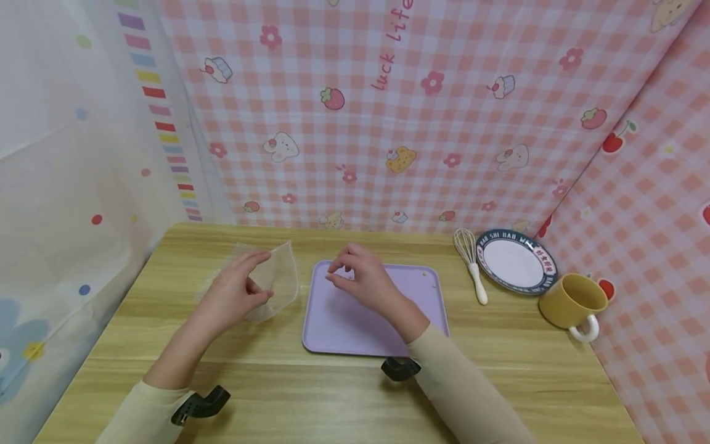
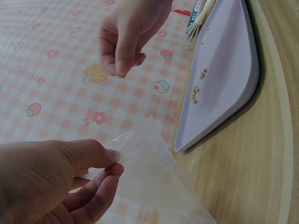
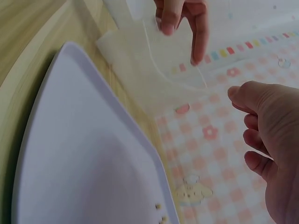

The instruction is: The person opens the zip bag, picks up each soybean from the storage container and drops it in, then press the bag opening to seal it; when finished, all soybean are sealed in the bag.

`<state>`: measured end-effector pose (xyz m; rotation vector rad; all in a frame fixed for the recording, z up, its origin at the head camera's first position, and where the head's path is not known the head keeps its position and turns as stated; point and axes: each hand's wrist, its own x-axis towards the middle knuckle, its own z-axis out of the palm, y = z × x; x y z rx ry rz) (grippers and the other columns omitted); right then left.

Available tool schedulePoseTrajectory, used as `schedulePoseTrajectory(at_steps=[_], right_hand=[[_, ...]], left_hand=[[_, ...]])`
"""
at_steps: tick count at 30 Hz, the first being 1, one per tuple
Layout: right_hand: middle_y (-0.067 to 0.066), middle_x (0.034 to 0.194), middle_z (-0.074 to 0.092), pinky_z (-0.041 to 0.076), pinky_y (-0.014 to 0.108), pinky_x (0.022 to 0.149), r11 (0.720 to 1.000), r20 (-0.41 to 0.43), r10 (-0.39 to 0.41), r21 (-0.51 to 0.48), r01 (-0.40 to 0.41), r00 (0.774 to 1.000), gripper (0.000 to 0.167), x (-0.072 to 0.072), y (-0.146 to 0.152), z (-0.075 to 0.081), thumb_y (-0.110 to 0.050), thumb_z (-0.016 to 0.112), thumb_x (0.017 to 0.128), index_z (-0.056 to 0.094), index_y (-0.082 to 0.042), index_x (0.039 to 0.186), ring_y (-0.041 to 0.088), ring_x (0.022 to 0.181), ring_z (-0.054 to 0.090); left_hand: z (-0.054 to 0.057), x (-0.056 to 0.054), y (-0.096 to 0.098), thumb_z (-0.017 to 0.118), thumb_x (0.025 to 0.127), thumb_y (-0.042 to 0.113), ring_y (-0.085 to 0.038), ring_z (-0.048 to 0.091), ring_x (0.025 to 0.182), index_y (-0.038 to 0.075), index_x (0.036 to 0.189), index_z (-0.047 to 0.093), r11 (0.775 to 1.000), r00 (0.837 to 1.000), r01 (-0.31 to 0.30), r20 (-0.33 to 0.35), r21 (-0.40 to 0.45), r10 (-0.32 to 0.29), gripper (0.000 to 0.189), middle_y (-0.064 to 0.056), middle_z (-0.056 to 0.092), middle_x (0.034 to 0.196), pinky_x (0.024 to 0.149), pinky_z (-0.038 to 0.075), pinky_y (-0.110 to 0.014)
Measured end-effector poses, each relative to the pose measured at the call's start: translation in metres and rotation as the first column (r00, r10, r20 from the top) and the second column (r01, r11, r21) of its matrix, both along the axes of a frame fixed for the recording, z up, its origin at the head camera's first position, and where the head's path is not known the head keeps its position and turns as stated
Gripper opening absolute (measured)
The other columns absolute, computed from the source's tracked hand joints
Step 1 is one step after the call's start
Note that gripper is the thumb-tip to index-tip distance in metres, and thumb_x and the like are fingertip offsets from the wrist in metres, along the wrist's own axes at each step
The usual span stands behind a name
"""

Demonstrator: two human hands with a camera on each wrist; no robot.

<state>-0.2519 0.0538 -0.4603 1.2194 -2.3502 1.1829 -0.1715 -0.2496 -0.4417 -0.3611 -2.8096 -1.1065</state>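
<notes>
The clear plastic bag [image 1: 285, 277] was, in the head view, just left of the lilac tray [image 1: 355, 330], its mouth spread and its rim gripped by the left hand [image 1: 228, 290]. The right hand [image 1: 366, 283] was raised at the tray's left part, thumb and forefinger close together; whether they pinched anything, I could not tell. That hand hid a stretch of the tray. A whisk [image 1: 473, 265], a patterned plate [image 1: 510, 262] and a yellow mug [image 1: 566, 303] sat to the right, well apart from both hands.

In the left wrist view, the left thumb and fingers pinched the film's edge, while small tan pieces [image 2: 194, 94] lay in loose clusters on the tray. A light, steady pinch seemed best, since such thin film was likely to fold over its own mouth.

In the right wrist view, the bag's curved rim lay between the two hands. Keeping it spread would, I judged, have made it easier to reach; the film's transparency and the tray's raised edge were the likeliest hindrances.
</notes>
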Motion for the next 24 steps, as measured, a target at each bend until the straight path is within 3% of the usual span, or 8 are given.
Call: schedulePoseTrajectory(at_steps=[4,10,15,24], right_hand=[[0.004,0.102,0.066,0.056,0.038,0.078,1.000,-0.011,0.023,0.008,-0.023,1.000,0.006,0.002,-0.016,0.006,-0.007,0.086,0.098,0.081,-0.007,0.099,0.032,0.092,0.066],[0.004,0.103,0.066,0.057,0.035,0.081,0.998,-0.040,0.047,0.048,-0.045,0.998,0.006,0.003,-0.039,0.014,-0.010,0.086,0.098,0.081,-0.007,0.100,0.024,0.097,0.067],[0.003,0.104,0.066,0.051,0.027,0.080,0.995,-0.063,0.059,0.085,-0.054,0.996,0.005,0.002,-0.054,0.018,-0.010,0.086,0.099,0.082,-0.008,0.101,0.024,0.094,0.064],[0.003,0.106,0.066,0.050,0.027,0.081,0.989,-0.042,0.066,0.135,-0.060,0.997,0.006,0.000,-0.072,0.016,-0.013,0.084,0.101,0.082,-0.008,0.104,0.022,0.094,0.064]], left_hand=[[0.000,-0.001,0.001,0.087,0.092,-0.002,-0.011,0.069,0.078,-0.006,0.159,0.051,1.000,1.000,0.007,-0.002,0.005,-0.007,0.077,-0.023,0.052,0.160,0.065,0.058,-0.026],[0.000,0.000,0.002,0.087,0.091,-0.003,-0.011,0.069,0.078,-0.006,0.159,0.051,1.000,1.000,0.011,-0.001,0.016,-0.010,0.076,-0.023,0.053,0.159,0.064,0.058,-0.027],[0.000,-0.001,0.002,0.087,0.092,-0.003,-0.012,0.069,0.078,-0.006,0.159,0.051,1.000,1.000,0.015,0.003,0.028,-0.015,0.076,-0.023,0.052,0.160,0.063,0.058,-0.027],[0.001,0.000,0.002,0.086,0.091,-0.004,-0.012,0.069,0.078,-0.006,0.159,0.051,1.000,1.000,0.025,-0.005,0.010,-0.025,0.076,-0.024,0.051,0.160,0.064,0.059,-0.027]])
